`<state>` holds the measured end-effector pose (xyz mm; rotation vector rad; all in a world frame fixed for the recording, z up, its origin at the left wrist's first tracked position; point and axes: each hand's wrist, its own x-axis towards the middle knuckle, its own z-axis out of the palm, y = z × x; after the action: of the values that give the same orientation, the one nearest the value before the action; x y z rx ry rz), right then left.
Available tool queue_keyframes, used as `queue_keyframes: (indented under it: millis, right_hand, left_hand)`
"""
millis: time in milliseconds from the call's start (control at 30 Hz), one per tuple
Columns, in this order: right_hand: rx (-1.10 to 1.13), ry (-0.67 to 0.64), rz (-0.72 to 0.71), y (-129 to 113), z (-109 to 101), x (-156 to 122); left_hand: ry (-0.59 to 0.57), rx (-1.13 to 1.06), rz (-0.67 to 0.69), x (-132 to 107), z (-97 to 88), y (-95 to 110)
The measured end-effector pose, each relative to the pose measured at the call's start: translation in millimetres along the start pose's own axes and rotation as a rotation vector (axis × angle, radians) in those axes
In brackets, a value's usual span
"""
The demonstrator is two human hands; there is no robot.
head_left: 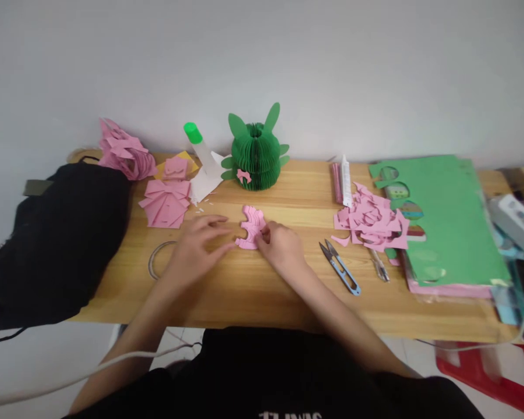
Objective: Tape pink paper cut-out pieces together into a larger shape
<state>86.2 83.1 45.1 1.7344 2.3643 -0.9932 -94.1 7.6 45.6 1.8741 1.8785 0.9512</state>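
Note:
A small stack of pink paper cut-outs [251, 224] with wavy edges lies on the wooden table in front of me. My right hand [282, 244] pinches its right edge between thumb and fingers. On the other side, my left hand [201, 247] has its fingers spread, the thumb tip close to the stack's left edge; whether it touches I cannot tell. Behind the stack stands a green pleated paper ball [257, 157] with green paper ears and a tiny pink bow [243, 176]. Blue thread snips [340, 267] rest to the right of my right hand.
Pink paper scraps [371, 218] and green sheets [454, 221] lie on the right, near a white tube [345, 181]. Folded pink paper [166, 203], a green-capped glue bottle [201, 148], a metal ring [155, 262] and a black bag [61, 244] are on the left.

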Motion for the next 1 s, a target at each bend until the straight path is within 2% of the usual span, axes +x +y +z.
queue_keyframes:
  millis: [67, 167, 433, 633, 833, 1000]
  right_hand:
    - [0.037, 0.008, -0.008, 2, 0, 1]
    - [0.11, 0.016, -0.025, 7, 0, 1]
    - [0.332, 0.041, -0.092, 19, 6, -4]
    - [0.415, 0.085, -0.123, 31, 7, -15]
    - [0.46, 0.069, -0.288, 42, 5, -38]
    - [0.558, 0.164, -0.497, 54, 15, -54]
  left_hand:
    - [-0.078, 0.087, 0.109, -6, 12.7, 7]
    - [-0.1, 0.197, 0.173, -8, 26.4, 10]
    - [-0.107, 0.304, 0.254, -8, 33.4, 6]
    - [-0.041, 0.198, 0.238, -14, 36.4, 6]
    - [0.019, 0.111, 0.234, -19, 33.4, 18]
    - [-0.078, -0.016, 0.185, -26, 33.4, 32]
